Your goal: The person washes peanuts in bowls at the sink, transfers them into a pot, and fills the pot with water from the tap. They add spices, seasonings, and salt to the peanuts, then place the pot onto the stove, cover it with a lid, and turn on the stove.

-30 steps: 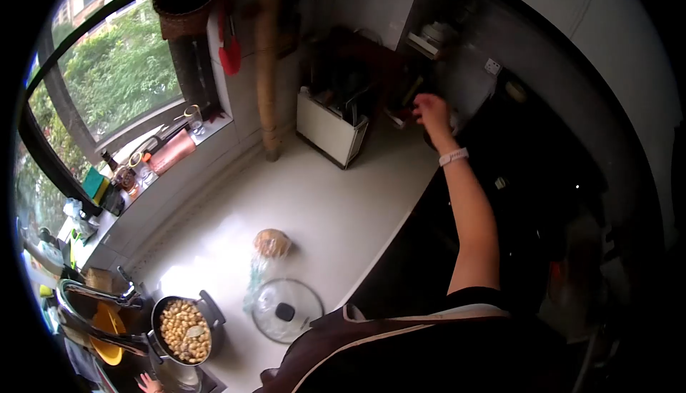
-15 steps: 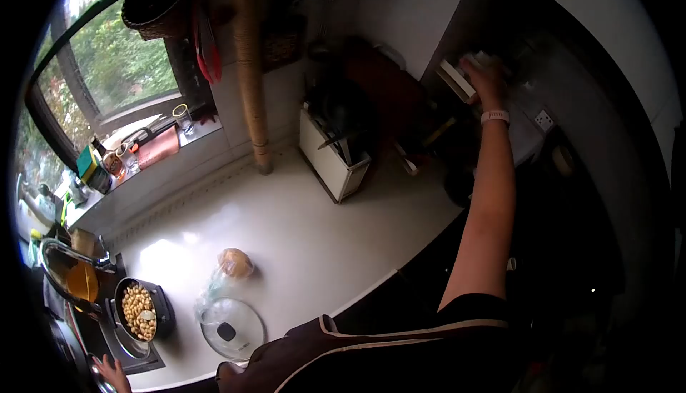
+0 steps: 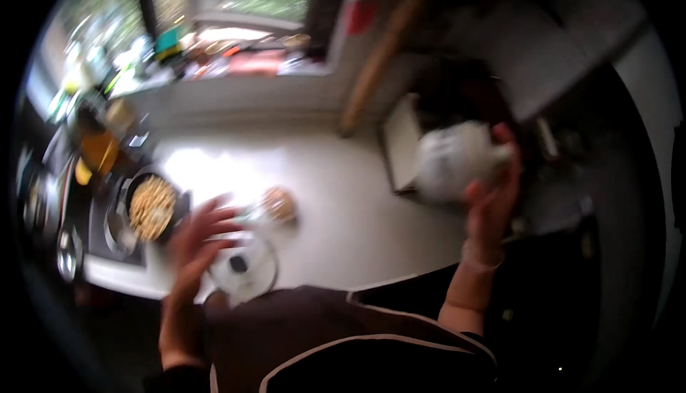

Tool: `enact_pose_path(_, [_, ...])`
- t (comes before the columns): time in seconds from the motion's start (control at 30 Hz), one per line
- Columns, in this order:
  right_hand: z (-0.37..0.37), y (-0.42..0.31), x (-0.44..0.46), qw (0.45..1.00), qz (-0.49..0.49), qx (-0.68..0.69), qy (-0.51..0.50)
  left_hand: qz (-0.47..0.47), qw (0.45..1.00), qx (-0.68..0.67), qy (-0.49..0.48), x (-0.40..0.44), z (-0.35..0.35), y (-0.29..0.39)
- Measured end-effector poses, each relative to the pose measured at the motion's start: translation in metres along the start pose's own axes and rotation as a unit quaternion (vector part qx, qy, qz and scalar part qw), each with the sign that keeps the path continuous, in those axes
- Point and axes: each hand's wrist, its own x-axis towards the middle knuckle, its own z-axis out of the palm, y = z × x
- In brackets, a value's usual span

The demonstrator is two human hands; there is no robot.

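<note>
My right hand (image 3: 493, 200) grips a whitish, rounded container (image 3: 454, 163), blurred by motion, above the right side of the counter. Empty and with fingers spread, my left hand (image 3: 199, 244) hovers between the pot and the glass lid. The dark pot (image 3: 179, 211) holds many pale, peanut-like pieces (image 3: 151, 207) and stands at the sink's edge. A glass lid (image 3: 259, 268) with a dark knob lies on the counter just right of my left hand. Behind the lid is a round tan item (image 3: 279, 205) in clear plastic.
A white box-like holder (image 3: 401, 146) stands at the counter's back right, near a bamboo-like pole (image 3: 386, 50). Bottles and a pink cloth (image 3: 255, 63) line the windowsill. Metal bowls (image 3: 69, 254) sit at far left, beside the sink.
My right hand has come down from the dark back-right corner, bringing the whitish container over the counter. My left hand has risen from the sink's edge to beside the lid. The view has turned left.
</note>
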Motion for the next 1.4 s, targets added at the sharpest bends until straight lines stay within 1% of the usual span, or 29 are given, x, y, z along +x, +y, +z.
enact_pose_path(0.03, [0.051, 0.001, -0.026, 0.996, 0.034, 0.042, -0.067, -0.076, 0.975, -0.189, -0.083, 0.007, 0.021, -0.014])
enact_pose_path(0.07, [0.096, -0.001, -0.048, 0.984, 0.068, 0.086, -0.137, -0.179, 0.936, -0.284, -0.109, 0.007, 0.032, -0.022])
enact_pose_path(0.1, [0.135, 0.006, -0.072, 0.971, 0.089, 0.113, -0.190, -0.208, 0.904, -0.349, -0.134, 0.001, 0.032, -0.035])
enact_pose_path(0.13, [0.171, 0.014, -0.093, 0.954, 0.106, 0.137, -0.243, -0.203, 0.882, -0.410, -0.115, -0.009, 0.026, -0.036])
enact_pose_path(0.17, [0.199, 0.010, -0.112, 0.940, 0.154, 0.155, -0.262, -0.189, 0.854, -0.470, -0.117, -0.026, 0.014, -0.040])
enact_pose_path(0.2, [0.223, 0.006, -0.131, 0.926, 0.197, 0.165, -0.275, -0.204, 0.862, -0.459, -0.070, -0.042, -0.004, -0.039])
enact_pose_path(0.27, [0.256, 0.003, -0.140, 0.912, 0.188, 0.199, -0.308, -0.212, 0.872, -0.441, -0.007, -0.069, -0.039, -0.049])
enact_pose_path(0.33, [0.276, -0.002, -0.138, 0.875, 0.197, 0.176, -0.405, -0.204, 0.857, -0.473, 0.029, -0.094, -0.071, -0.060])
enact_pose_path(0.37, [0.289, -0.012, -0.128, 0.895, 0.094, 0.115, -0.421, -0.203, 0.839, -0.503, 0.053, -0.104, -0.084, -0.061])
enact_pose_path(0.4, [0.304, -0.020, -0.126, 0.894, 0.022, 0.075, -0.441, -0.201, 0.844, -0.490, 0.080, -0.113, -0.095, -0.059])
enact_pose_path(0.47, [0.332, -0.027, -0.129, 0.857, -0.013, 0.058, -0.511, -0.193, 0.852, -0.479, 0.091, -0.126, -0.117, -0.066])
enact_pose_path(0.53, [0.361, -0.027, -0.126, 0.860, -0.093, 0.077, -0.496, -0.194, 0.863, -0.462, 0.071, -0.132, -0.141, -0.069])
enact_pose_path(0.6, [0.378, -0.037, -0.124, 0.868, -0.126, 0.083, -0.474, -0.173, 0.851, -0.491, 0.076, -0.134, -0.156, -0.062])
enact_pose_path(0.67, [0.391, -0.046, -0.118, 0.875, -0.200, 0.060, -0.437, -0.156, 0.843, -0.512, 0.061, -0.139, -0.175, -0.060])
enact_pose_path(0.7, [0.400, -0.048, -0.115, 0.865, -0.259, 0.035, -0.427, -0.138, 0.836, -0.529, 0.046, -0.140, -0.184, -0.060])
enact_pose_path(0.73, [0.409, -0.051, -0.113, 0.865, -0.258, 0.034, -0.429, -0.138, 0.834, -0.532, 0.046, -0.140, -0.191, -0.059])
enact_pose_path(0.8, [0.424, -0.054, -0.112, 0.802, -0.362, -0.017, -0.474, -0.136, 0.865, -0.478, 0.072, -0.139, -0.201, -0.059])
enact_pose_path(0.87, [0.439, -0.053, -0.115, 0.798, -0.354, -0.016, -0.487, -0.125, 0.874, -0.464, 0.076, -0.136, -0.211, -0.059])
enact_pose_path(0.93, [0.449, -0.050, -0.116, 0.833, -0.186, -0.009, -0.521, -0.128, 0.889, -0.418, 0.132, -0.134, -0.217, -0.063])
enact_pose_path(0.97, [0.458, -0.042, -0.114, 0.849, -0.137, 0.014, -0.510, -0.135, 0.901, -0.381, 0.156, -0.133, -0.220, -0.061])
enact_pose_path(1.0, [0.464, -0.036, -0.112, 0.845, -0.063, 0.017, -0.531, -0.136, 0.900, -0.384, 0.155, -0.132, -0.223, -0.063])
enact_pose_path(1.03, [0.471, -0.031, -0.108, 0.825, 0.077, 0.017, -0.559, -0.144, 0.901, -0.373, 0.167, -0.130, -0.227, -0.066])
enact_pose_path(1.07, [0.478, -0.028, -0.104, 0.789, 0.215, 0.016, -0.576, -0.151, 0.902, -0.361, 0.179, -0.128, -0.230, -0.068])
enact_pose_path(1.1, [0.485, -0.028, -0.099, 0.752, 0.310, 0.024, -0.581, -0.152, 0.902, -0.363, 0.180, -0.126, -0.233, -0.069])
enact_pose_path(1.13, [0.491, -0.024, -0.096, 0.751, 0.310, 0.023, -0.582, -0.158, 0.901, -0.353, 0.197, -0.124, -0.236, -0.069])
enact_pose_path(1.2, [0.503, -0.015, -0.095, 0.722, 0.413, 0.059, -0.552, -0.164, 0.900, -0.342, 0.214, -0.123, -0.246, -0.072])
enact_pose_path(1.27, [0.511, -0.009, -0.089, 0.726, 0.414, 0.061, -0.545, -0.165, 0.883, -0.389, 0.207, -0.127, -0.260, -0.081])
enact_pose_path(1.33, [0.519, -0.005, -0.083, 0.754, 0.413, 0.075, -0.505, -0.150, 0.883, -0.387, 0.221, -0.131, -0.271, -0.084])
enact_pose_path(1.4, [0.526, 0.006, -0.079, 0.762, 0.411, 0.078, -0.495, -0.148, 0.867, -0.412, 0.237, -0.138, -0.280, -0.094])
